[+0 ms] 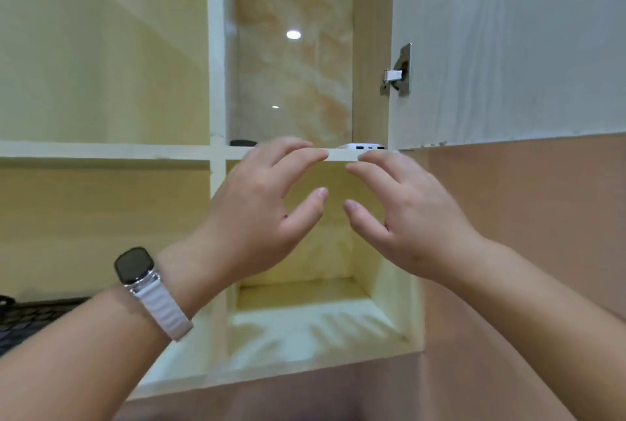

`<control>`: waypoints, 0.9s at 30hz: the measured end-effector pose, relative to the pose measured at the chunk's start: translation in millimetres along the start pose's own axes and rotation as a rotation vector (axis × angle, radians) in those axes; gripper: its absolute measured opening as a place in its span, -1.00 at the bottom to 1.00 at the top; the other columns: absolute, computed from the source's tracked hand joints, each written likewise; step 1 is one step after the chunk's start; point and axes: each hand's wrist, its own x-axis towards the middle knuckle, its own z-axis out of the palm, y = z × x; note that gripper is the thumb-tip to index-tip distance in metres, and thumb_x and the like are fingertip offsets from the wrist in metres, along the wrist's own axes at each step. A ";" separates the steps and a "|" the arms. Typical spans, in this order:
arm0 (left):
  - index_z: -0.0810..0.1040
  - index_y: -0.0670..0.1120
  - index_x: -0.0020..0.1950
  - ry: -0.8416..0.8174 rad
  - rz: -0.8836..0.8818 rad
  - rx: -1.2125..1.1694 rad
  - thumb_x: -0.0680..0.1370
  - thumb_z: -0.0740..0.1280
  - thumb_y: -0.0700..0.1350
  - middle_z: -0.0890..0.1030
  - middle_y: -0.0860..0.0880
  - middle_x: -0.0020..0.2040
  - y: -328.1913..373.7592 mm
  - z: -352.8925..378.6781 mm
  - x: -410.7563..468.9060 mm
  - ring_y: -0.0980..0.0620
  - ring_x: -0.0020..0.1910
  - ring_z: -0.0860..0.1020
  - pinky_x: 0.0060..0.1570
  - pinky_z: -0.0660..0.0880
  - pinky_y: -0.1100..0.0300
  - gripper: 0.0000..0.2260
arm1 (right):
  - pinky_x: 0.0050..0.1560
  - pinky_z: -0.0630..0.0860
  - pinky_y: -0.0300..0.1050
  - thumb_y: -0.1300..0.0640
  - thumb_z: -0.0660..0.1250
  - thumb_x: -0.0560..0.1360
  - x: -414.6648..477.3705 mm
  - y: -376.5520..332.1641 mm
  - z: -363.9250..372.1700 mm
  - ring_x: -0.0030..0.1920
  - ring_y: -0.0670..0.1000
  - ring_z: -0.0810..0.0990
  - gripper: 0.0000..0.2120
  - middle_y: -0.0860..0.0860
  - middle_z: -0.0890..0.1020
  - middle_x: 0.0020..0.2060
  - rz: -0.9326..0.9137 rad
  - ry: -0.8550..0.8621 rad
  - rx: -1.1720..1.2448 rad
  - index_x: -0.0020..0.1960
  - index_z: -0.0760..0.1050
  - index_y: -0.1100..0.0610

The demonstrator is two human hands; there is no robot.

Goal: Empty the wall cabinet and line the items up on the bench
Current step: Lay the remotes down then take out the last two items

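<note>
I look up into an open wall cabinet with cream shelves (108,151). On the upper shelf lies a flat white box-like item (364,146) at the right and a low dark item (243,142) at the left; only their front edges show. My left hand (267,207), with a watch on the wrist, and my right hand (403,214) are raised side by side just below that shelf's front edge. Both hands have curled, spread fingers and hold nothing. The lower compartment (305,295) behind my hands shows no items.
The cabinet door (508,41) stands open at the right on a metal hinge (398,71). A vertical divider (216,48) separates the left compartments. Something dark (30,319) lies low at the left edge. A pinkish wall panel (525,203) fills the right.
</note>
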 end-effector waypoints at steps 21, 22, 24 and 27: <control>0.41 -0.13 0.41 -1.144 -0.295 0.957 0.63 0.19 -0.03 0.52 -0.09 0.33 -53.3 6.2 154.1 -0.07 0.10 0.49 0.02 0.40 0.14 -0.62 | 0.20 0.44 0.10 -0.67 -0.18 0.21 113.7 23.2 16.7 0.21 0.16 0.49 0.10 0.12 0.54 0.23 0.295 -0.729 0.004 0.35 0.39 0.11; 0.42 -0.13 0.40 -1.165 -0.308 0.996 0.63 0.18 -0.03 0.50 -0.08 0.35 -53.0 7.3 154.0 -0.05 0.07 0.45 -0.01 0.32 0.17 -0.64 | 0.16 0.47 0.07 -0.66 -0.17 0.25 114.5 22.4 15.0 0.14 0.15 0.54 0.06 0.12 0.59 0.13 0.297 -0.756 0.014 0.26 0.46 0.16; 0.42 -0.12 0.40 -1.179 -0.332 1.051 0.64 0.15 -0.09 0.50 -0.08 0.35 -49.7 9.3 152.3 -0.05 0.10 0.47 -0.03 0.28 0.17 -0.65 | 0.10 0.48 0.04 -0.64 -0.17 0.27 114.3 20.8 14.3 0.03 0.14 0.56 -0.02 0.08 0.60 -0.03 0.284 -0.764 0.020 0.08 0.51 0.15; 0.39 -0.11 0.44 -1.177 -0.335 1.033 0.63 0.12 -0.15 0.50 -0.09 0.35 -44.4 10.2 149.2 -0.12 0.26 0.49 0.01 0.34 0.13 -0.63 | 0.00 0.45 0.05 -0.64 -0.20 0.28 108.9 20.5 18.0 0.08 0.16 0.50 -0.12 0.06 0.54 -0.05 0.256 -0.649 -0.029 0.08 0.46 0.02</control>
